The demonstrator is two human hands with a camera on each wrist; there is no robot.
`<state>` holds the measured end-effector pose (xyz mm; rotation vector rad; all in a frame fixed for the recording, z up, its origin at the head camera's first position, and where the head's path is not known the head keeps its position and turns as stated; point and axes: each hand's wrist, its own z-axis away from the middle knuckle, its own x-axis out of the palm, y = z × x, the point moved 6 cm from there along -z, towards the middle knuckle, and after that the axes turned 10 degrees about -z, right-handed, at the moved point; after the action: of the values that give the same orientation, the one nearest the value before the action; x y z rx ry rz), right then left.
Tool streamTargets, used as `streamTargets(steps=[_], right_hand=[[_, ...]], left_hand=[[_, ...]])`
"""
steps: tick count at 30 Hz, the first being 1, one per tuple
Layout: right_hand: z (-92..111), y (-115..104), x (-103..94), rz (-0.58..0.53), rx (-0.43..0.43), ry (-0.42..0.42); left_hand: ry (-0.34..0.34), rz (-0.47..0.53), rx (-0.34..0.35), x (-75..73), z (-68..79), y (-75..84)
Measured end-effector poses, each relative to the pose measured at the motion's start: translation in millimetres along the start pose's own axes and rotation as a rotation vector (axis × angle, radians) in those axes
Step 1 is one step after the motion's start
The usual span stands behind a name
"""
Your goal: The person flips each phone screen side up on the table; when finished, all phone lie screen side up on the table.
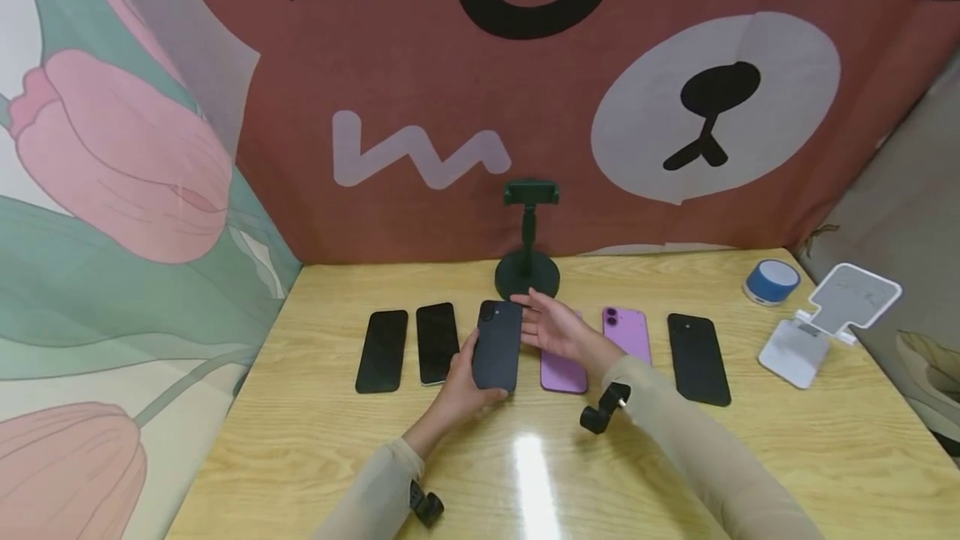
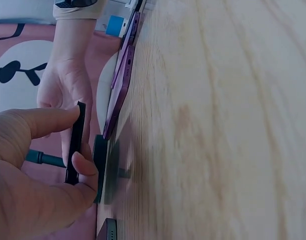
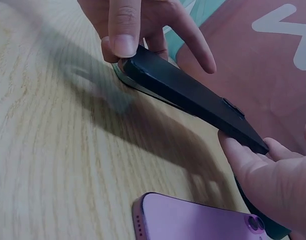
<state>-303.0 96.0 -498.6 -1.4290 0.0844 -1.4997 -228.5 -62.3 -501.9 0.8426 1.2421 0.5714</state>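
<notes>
Slate-black, flat, rectangular smartphone [image 1: 497,347] with a camera bump comes first: raised off the pale wood-grain tabletop [image 1: 285,440], back face up. Bare left hand [image 1: 457,386] grasps it around its near end and left side. Long axis points away from the wearer, camera end farthest. I log the bare right hand [image 1: 558,325] on the right of that far end: fingers extended, gripping nothing, palm side toward the phone. From the right wrist view I put its fingers at or just under the camera end; actual contact, can't tell. Key relation, as I judge it: left hand has the near end, right hand is nearer the camera end, phone bridging the gap between. Partly covered by the right hand in the head view, a purple rectangular smartphone [image 1: 564,373] lies on the tabletop. Farthest out, I tag a dark-green, round-based phone stand [image 1: 527,276] standing just beyond both hands.
</notes>
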Motion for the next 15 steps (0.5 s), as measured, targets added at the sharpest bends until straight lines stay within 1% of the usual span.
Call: streamTargets(steps=[7, 9, 15], right_hand=[[3, 3, -0.9, -0.012, -0.004, -0.013], [4, 3, -0.6, -0.011, -0.014, -0.013], [8, 2, 1.6, -0.022, -0.03, 0.005]], left_hand=[[0.02, -0.054, -0.028, 2.5, -0.5, -0.3], [0.023, -0.054, -0.033, 4.2, -1.2, -0.4], [0.029, -0.088, -0.036, 10.2, -3.1, 2.1]])
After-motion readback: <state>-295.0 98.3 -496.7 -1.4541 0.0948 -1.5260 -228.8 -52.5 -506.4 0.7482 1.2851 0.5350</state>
